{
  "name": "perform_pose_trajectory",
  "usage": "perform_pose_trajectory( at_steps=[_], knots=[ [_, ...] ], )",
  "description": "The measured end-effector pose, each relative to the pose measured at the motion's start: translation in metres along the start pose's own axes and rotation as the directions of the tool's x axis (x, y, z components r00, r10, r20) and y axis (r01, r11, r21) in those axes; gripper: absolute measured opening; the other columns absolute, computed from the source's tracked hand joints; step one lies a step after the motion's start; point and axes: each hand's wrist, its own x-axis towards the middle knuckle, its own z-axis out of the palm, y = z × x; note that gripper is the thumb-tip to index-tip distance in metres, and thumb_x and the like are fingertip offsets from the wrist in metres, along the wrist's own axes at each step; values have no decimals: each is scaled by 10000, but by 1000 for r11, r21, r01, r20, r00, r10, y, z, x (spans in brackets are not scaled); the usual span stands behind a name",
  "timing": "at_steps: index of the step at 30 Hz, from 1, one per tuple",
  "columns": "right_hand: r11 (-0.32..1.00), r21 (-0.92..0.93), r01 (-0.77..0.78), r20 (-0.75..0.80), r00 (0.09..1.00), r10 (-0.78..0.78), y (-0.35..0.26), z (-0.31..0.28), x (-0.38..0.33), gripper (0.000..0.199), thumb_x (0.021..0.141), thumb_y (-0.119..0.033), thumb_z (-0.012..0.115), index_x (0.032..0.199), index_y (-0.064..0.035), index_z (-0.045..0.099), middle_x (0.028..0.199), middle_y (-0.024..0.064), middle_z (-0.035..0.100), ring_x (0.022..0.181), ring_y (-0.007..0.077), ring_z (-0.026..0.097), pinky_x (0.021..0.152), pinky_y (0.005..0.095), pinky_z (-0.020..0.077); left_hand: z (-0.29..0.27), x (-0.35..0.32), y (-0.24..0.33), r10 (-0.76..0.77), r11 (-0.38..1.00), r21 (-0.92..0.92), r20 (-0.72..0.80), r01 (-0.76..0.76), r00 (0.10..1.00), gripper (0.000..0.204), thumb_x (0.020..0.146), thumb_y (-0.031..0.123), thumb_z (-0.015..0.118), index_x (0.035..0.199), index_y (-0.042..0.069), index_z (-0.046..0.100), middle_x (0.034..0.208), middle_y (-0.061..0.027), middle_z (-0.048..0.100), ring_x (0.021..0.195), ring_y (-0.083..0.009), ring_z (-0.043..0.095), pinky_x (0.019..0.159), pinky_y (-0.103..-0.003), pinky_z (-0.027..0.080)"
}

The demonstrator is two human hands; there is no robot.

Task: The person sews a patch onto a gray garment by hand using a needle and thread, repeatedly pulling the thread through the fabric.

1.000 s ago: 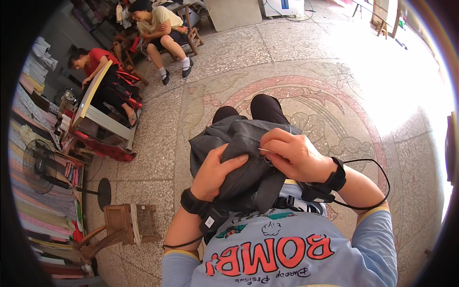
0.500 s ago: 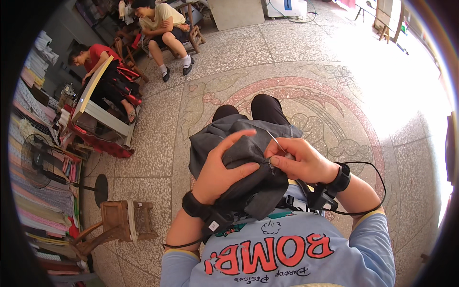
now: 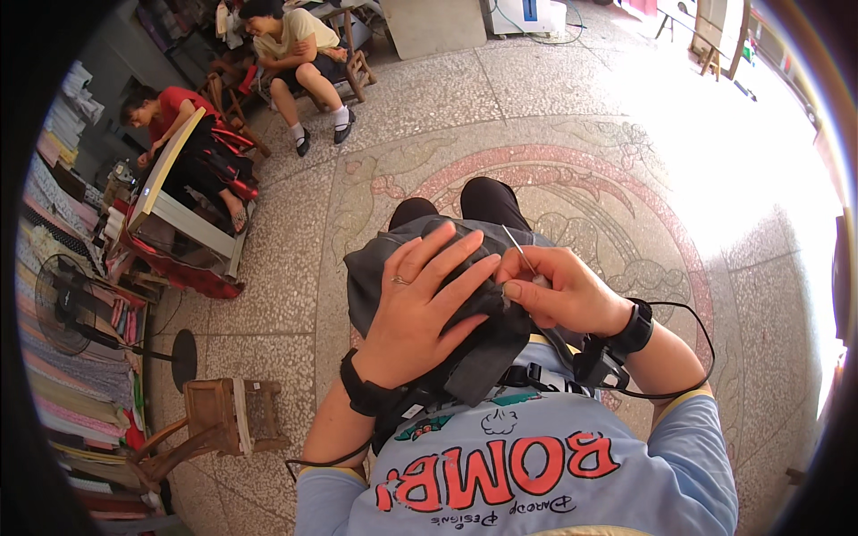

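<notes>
Dark grey cloth [image 3: 375, 281] lies bunched across my lap. My left hand [image 3: 429, 299] rests on top of it, fingers spread, with a ring on one finger. At the cloth's right side, my right hand [image 3: 567, 290] is closed around a thin metal tool [image 3: 517, 246]. Its slim shaft points up and away, and a small pale part shows between the fingers. The thumb and forefinger pinch at a frayed spot of the cloth beside my left fingertips. Exactly what kind of tool it is, I cannot tell.
A wooden stool [image 3: 210, 415] lies near a standing fan [image 3: 63, 299] on the left. Fabric rolls [image 3: 80, 357] line the left wall. Far left, a person in red [image 3: 179, 107] sits at a work table [image 3: 170, 165]; another person [image 3: 299, 45] sits on a chair.
My left hand has gone from gripping a cloth fold between thumb and fingers to lying spread over the cloth. My right hand stays at the same spot with the thin tool.
</notes>
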Motion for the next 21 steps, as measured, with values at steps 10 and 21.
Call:
perform_pose_trajectory(
  at_steps=[10, 21],
  knots=[
    [991, -133, 16, 16, 1000, -14, -7, -1, 2, 134, 866, -134, 559, 890, -3, 545, 715, 5, 547, 640, 32, 450, 536, 211, 373, 2, -1, -15, -218, 579, -738, 271, 348, 938, 207, 745, 84, 684, 920, 18, 595, 817, -62, 593, 754, -132, 573, 683, -239, 431],
    [749, -588, 306, 153, 951, -268, -15, 1, -23, 106, 888, -80, 455, 951, -10, 505, 720, 141, 557, 665, 307, 578, 588, 359, 447, 0, 5, -15, -251, 708, -637, 177, 305, 952, 139, 722, 36, 674, 839, 9, 604, 711, -46, 565, 657, -129, 541, 611, -240, 402]
  ],
)
